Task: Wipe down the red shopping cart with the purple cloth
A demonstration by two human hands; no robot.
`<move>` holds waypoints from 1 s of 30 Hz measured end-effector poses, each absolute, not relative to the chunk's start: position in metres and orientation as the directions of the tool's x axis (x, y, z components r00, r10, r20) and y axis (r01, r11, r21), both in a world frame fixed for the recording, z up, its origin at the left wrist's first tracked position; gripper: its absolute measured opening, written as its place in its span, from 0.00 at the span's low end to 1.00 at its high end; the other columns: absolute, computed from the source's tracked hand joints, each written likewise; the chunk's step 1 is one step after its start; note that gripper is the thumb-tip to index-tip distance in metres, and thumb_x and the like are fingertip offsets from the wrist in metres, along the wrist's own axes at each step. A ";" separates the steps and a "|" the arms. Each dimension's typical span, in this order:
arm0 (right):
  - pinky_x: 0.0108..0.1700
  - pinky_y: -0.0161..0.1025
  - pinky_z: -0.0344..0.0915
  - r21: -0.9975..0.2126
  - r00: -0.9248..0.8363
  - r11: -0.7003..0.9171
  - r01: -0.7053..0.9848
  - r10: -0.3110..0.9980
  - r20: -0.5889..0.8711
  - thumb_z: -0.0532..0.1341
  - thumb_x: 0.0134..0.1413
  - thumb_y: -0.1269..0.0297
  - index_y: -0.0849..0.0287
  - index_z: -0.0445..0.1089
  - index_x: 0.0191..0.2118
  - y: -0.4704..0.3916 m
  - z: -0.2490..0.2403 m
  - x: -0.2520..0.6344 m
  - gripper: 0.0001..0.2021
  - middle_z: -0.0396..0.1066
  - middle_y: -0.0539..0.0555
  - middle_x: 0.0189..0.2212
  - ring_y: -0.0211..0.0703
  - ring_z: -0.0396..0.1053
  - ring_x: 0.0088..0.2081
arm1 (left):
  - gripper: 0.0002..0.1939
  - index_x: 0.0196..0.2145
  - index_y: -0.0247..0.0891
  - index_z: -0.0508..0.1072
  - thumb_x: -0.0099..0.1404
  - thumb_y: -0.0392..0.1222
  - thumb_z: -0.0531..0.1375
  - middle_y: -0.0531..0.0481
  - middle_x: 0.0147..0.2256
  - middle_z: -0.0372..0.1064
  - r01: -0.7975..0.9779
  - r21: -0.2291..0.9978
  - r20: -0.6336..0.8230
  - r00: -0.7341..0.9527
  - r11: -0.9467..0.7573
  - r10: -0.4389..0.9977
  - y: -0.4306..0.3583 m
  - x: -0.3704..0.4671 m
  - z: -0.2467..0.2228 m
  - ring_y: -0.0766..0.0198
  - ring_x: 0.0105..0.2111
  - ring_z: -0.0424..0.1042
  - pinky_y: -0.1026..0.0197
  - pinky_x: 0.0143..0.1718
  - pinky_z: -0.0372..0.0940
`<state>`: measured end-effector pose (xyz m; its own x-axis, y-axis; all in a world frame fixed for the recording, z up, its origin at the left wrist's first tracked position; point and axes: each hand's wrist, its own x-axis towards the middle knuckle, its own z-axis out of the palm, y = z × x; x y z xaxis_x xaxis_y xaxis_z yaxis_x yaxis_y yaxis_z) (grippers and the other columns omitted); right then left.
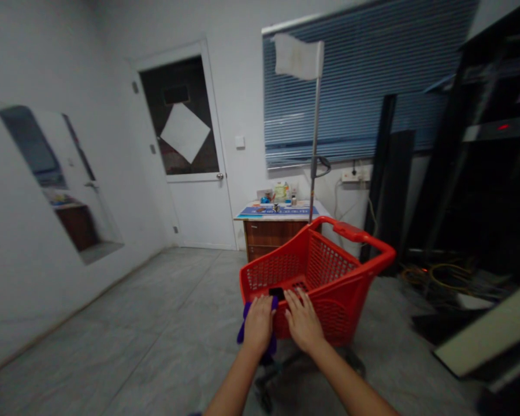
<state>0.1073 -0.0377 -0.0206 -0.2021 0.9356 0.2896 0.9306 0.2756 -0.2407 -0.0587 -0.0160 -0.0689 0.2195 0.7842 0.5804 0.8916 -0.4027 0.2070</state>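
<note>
A red plastic shopping cart (329, 309) with lattice sides stands in front of me, its handle bar on the far right side. My left hand (259, 320) presses a purple cloth (272, 344) against the cart's near left rim, fingers bent over the edge and the cloth hanging below. Beside it, my right hand (304, 323) rests on the same rim with its fingers stretched and apart. A small black object (276, 293) shows just beyond the rim between my hands; I cannot make out what it is.
Behind the cart is a wooden cabinet (273, 233) with small items on top. A pole with a white flag (298, 58) rises by the cart. A white door (199, 214) is at back left. Cables (450, 277), dark racks and a pale panel (485, 329) stand to the right.
</note>
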 end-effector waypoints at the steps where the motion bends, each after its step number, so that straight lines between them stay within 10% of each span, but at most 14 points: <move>1: 0.68 0.46 0.36 -0.242 -0.199 0.272 0.931 0.937 0.287 0.45 0.63 0.61 0.60 0.53 0.66 -0.038 -0.020 0.107 0.27 0.51 0.48 0.66 0.49 0.38 0.68 | 0.22 0.57 0.36 0.65 0.66 0.31 0.51 0.41 0.56 0.67 0.893 0.211 0.574 0.216 -0.397 0.790 -0.018 -0.065 -0.070 0.54 0.56 0.66 0.44 0.61 0.58; 30: 0.68 0.46 0.32 -0.270 -0.176 0.261 0.927 0.938 0.299 0.44 0.64 0.56 0.60 0.50 0.67 -0.035 -0.031 0.099 0.28 0.48 0.47 0.67 0.51 0.36 0.69 | 0.20 0.55 0.35 0.68 0.67 0.31 0.52 0.40 0.54 0.69 0.890 0.299 0.558 0.130 -0.345 0.819 -0.017 -0.044 -0.063 0.53 0.56 0.66 0.45 0.60 0.58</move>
